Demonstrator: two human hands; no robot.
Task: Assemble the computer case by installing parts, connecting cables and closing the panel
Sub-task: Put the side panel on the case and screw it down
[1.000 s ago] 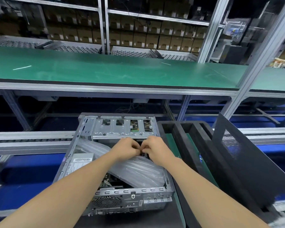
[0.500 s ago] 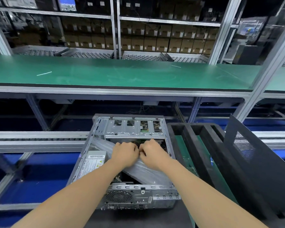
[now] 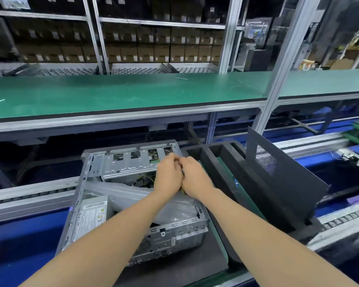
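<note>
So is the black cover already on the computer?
No, the black cover stands in the foam rack to the right of the computer, whose inside is open.

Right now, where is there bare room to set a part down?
The green bench mat behind the grey metal computer case is mostly bare left of the silver post. Bare black mat borders the case's near end. Crowded: left hand and right hand meet inside the case by the clear plastic bag; the black foam tray holds the black side panel.
</note>
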